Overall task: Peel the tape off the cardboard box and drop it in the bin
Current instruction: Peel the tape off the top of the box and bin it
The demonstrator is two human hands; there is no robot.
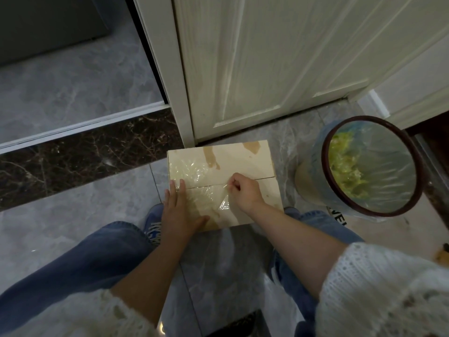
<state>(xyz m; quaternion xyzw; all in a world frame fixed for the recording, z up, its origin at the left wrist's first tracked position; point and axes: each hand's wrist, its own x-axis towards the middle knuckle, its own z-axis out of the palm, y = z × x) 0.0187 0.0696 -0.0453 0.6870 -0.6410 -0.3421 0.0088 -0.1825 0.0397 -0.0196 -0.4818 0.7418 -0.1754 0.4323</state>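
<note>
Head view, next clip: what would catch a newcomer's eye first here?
The cardboard box on the floor by the white door, its top covered in shiny clear tape. The right hand pinches the tape at the seam while the left hand lies flat. A lined bin stands right of it.

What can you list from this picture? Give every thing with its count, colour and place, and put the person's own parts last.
cardboard box: one, tan, on the floor before the door
tape: clear, across the box top
bin: one, lined with clear bag, dark red rim, right of box
door: one, white, behind box
floor: grey tiles, dark marble strip at left
shoes: two, blue, beside the box
jeans: blue, lower frame
sleeves: two, white knit
left hand: flat on box
right hand: pinches tape
</note>
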